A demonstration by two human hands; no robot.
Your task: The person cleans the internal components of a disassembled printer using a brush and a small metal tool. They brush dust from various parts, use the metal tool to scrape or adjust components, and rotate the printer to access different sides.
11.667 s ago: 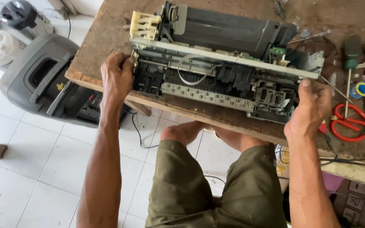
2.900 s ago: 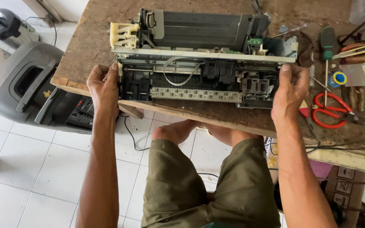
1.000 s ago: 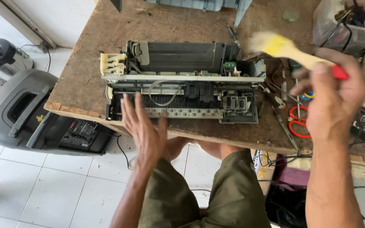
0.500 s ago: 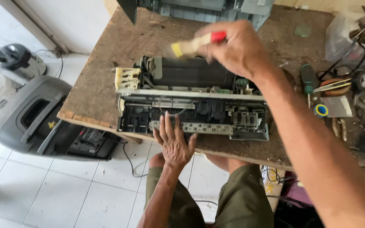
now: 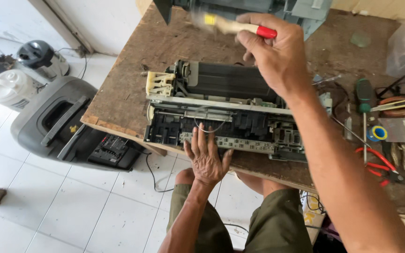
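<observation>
An opened printer mechanism [image 5: 221, 110], dark with a cream gear block at its left end, lies on a worn wooden workbench [image 5: 132, 70]. My left hand [image 5: 206, 157] rests flat on the mechanism's front edge, fingers spread. My right hand [image 5: 272, 51] is raised above the back of the mechanism and grips a paintbrush [image 5: 233, 26] with a pale wooden handle and a red end. The bristles point left and are blurred.
A green-handled screwdriver [image 5: 363, 100], red-handled pliers [image 5: 378, 161], a blue-and-yellow tape roll [image 5: 378, 133] and cables lie at the bench's right. Another grey machine [image 5: 277, 9] stands at the back. On the tiled floor left sit a grey printer casing [image 5: 57, 122] and appliances.
Both hands let go of the mechanism's ends. My right hand picked up the brush at the right and carried it left over the mechanism. My left hand settled flat on the front edge.
</observation>
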